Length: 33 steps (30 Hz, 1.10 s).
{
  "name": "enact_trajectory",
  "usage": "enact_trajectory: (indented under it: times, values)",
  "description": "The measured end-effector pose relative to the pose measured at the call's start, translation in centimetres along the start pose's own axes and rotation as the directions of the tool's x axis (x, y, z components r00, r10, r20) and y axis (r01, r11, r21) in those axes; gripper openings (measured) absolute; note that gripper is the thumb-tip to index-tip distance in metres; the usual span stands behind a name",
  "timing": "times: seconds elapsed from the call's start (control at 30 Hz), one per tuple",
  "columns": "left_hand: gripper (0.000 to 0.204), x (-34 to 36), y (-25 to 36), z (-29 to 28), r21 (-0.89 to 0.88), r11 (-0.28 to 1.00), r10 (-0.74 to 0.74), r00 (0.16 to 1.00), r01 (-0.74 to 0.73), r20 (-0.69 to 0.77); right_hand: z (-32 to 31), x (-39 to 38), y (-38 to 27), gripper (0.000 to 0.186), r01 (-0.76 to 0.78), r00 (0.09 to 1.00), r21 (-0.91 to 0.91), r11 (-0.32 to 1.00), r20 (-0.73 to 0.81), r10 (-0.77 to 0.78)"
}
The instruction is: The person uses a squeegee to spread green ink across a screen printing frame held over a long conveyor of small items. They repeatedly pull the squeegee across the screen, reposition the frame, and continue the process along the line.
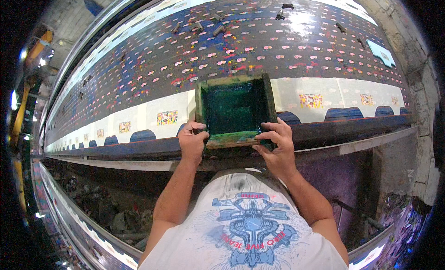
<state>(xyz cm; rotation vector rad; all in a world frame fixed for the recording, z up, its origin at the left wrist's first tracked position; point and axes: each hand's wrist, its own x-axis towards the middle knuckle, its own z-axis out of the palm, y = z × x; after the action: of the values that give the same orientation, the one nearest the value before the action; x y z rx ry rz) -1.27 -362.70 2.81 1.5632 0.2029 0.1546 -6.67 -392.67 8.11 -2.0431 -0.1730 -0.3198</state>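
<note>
The left hand has its grip closed on the near left corner of a wooden screen-printing frame. The right hand grips the near right corner, fingers over the rim. The frame, dark green inside, lies across a row of white printed panels along the near side of the worktop, blocking the view beneath. Small dark objects lie beyond; a light blue piece lies far right.
</note>
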Motion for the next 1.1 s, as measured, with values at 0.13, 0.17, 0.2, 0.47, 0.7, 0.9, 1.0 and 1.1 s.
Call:
enact_trajectory:
  times: [0.13, 0.17, 0.2, 0.47, 0.7, 0.9, 1.0, 1.1]
  values:
    - [0.032, -0.1, 0.5, 0.4, -0.034, 0.999, -0.002, 1.0, 0.002, 0.012, -0.5, 0.0, -0.1, 0.035, -0.005, 1.0, -0.042, 0.999, 0.003, 0.005]
    - [0.033, -0.1, 0.5, 0.4, -0.047, 0.999, -0.015, 1.0, 0.015, 0.013, -0.6, 0.1, 0.1, 0.035, -0.008, 1.0, -0.037, 0.999, 0.001, 0.008]
    - [0.033, 0.0, 0.4, 0.5, -0.04, 0.999, -0.018, 1.0, 0.019, 0.019, -0.7, 0.1, 0.3, 0.035, -0.012, 1.0, -0.033, 0.999, -0.002, 0.012]
    - [0.034, 0.2, -0.3, -0.2, -0.053, 0.99, -0.129, 0.991, 0.128, -0.02, -1.5, 0.5, 0.1, 0.035, 0.026, 0.997, -0.062, 0.998, 0.07, -0.022]
    - [0.033, 0.0, 0.7, 0.0, -0.125, 0.983, -0.135, 0.991, 0.133, -0.003, -1.6, 0.3, -1.3, 0.035, 0.05, 0.997, -0.21, 0.976, 0.069, -0.036]
    - [0.032, 0.5, -0.6, -0.7, -0.143, 0.988, -0.054, 0.997, 0.062, 0.059, -0.6, 1.2, -2.7, 0.033, 0.345, 0.936, -0.29, 0.892, 0.181, -0.303]
    - [0.03, 0.7, -1.3, -1.0, -0.115, 0.993, -0.026, 0.998, 0.033, 0.064, 0.4, 2.3, -3.2, 0.037, 0.501, 0.848, -0.345, 0.794, 0.378, -0.371]
    - [0.028, 0.5, -1.7, -0.8, -0.074, 0.996, -0.052, 0.998, 0.055, 0.042, 0.1, 4.3, -4.6, 0.041, 0.533, 0.761, -0.344, 0.773, 0.593, -0.262]
